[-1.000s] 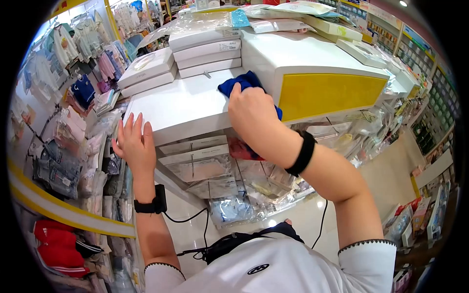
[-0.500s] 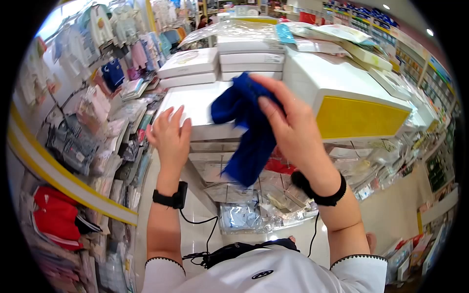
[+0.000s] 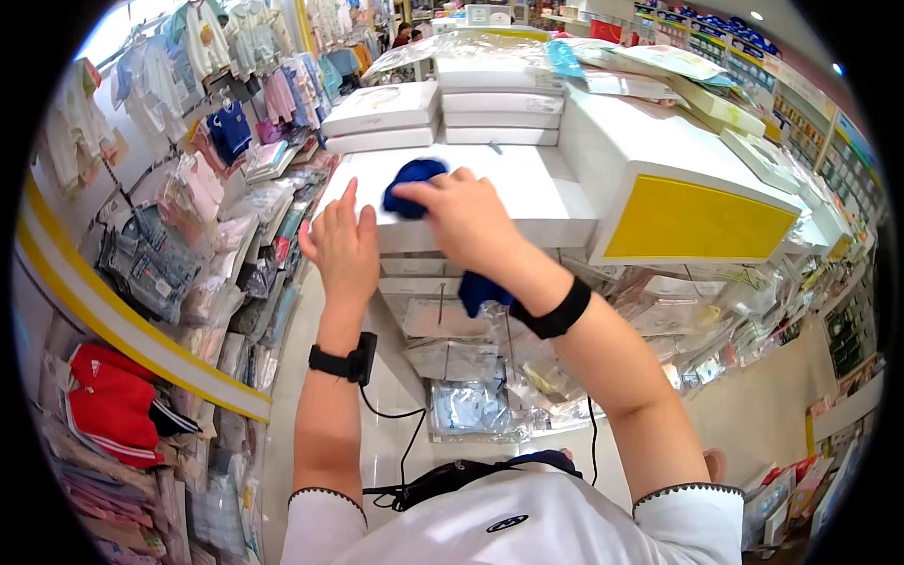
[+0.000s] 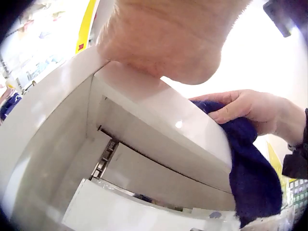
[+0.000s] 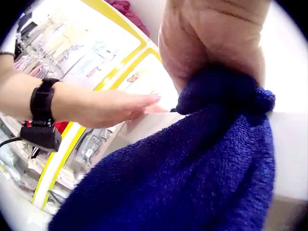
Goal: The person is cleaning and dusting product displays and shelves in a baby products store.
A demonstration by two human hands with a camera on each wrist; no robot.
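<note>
A blue fluffy cloth [image 3: 414,188] lies bunched on the white counter top [image 3: 508,188], gripped by my right hand [image 3: 471,221]. Part of the cloth [image 5: 192,163] hangs down over the counter's front edge. In the left wrist view the right hand [image 4: 260,113] has its thumb over the cloth [image 4: 255,173]. My left hand [image 3: 344,250] rests at the counter's left front corner with its fingers extended, a short way left of the cloth and apart from it.
Stacked white boxes [image 3: 381,111] stand at the back of the counter. A raised white unit with a yellow panel [image 3: 702,221] is on the right. Packaged goods [image 3: 466,407] hang below the front edge, and clothes [image 3: 231,132] line the left side.
My right hand lifted the cloth off the counter beside the yellow-panelled unit, carried it left and lowered it onto the top nearer my left hand. The left hand stays at the corner.
</note>
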